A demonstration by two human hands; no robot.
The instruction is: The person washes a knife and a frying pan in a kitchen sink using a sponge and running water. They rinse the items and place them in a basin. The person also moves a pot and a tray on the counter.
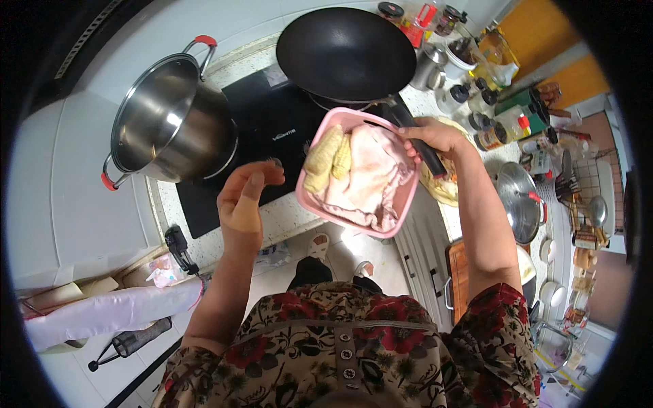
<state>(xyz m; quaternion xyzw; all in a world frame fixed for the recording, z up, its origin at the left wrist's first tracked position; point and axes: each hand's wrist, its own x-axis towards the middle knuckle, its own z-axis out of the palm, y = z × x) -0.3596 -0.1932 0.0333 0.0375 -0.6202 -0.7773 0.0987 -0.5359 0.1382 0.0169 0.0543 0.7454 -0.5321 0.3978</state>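
My right hand point(443, 136) is wrapped around the black handle point(431, 160) of a wok point(347, 53), its fingertips close against the rim of a pink plastic basin point(304, 201). The wok's bowl sits over the back of a black glass cooktop point(255, 117). In the basin lie a pale pink, crumpled slab point(370, 163), seemingly raw meat or skin, and yellow bumpy pieces point(325, 153) that resemble corn cobs. What supports the basin is hidden. My left hand point(242, 201) hovers left of the basin, fingers loosely curled, with nothing visible in it.
A tall steel stockpot point(204, 132) with red-gripped handles stands left on the cooktop. Several seasoning jars point(454, 97) crowd the right counter, with a glass lid point(518, 199) and a wooden cutting board point(457, 275) nearer me. A phone clamp point(178, 245) grips the front left edge.
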